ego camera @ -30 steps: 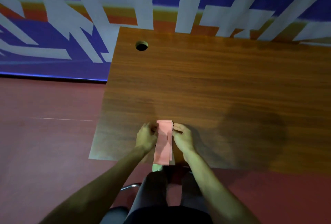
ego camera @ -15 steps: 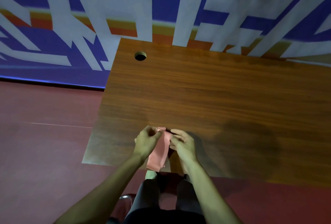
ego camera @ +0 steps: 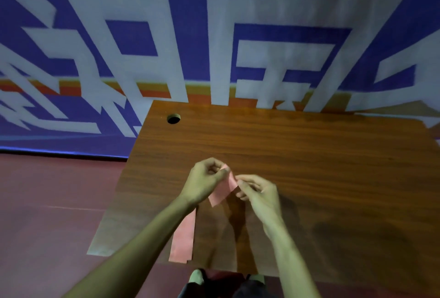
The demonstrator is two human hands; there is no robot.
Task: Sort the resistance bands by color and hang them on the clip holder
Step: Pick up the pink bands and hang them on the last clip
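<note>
1. Single head-worn view; no second view to share anything with.
2. Looks forward and down from above the near edge of a wooden table (ego camera: 309,166), steeply enough to catch feet at 6 o'clock.
3. Faces a blue-and-white patterned wall (ego camera: 142,35) filling the frame toward 12 o'clock; red floor (ego camera: 47,202) at 8 o'clock.
4. Sits close: forearms enter from 6 o'clock, left hand (ego camera: 202,183) and right hand (ego camera: 259,192) just below centre.
5. Wide-angle lens, table edges splayed outward.

Large white characters on blue wall banner (ego camera: 214,35), cropped and skewed; none legible.
</note>
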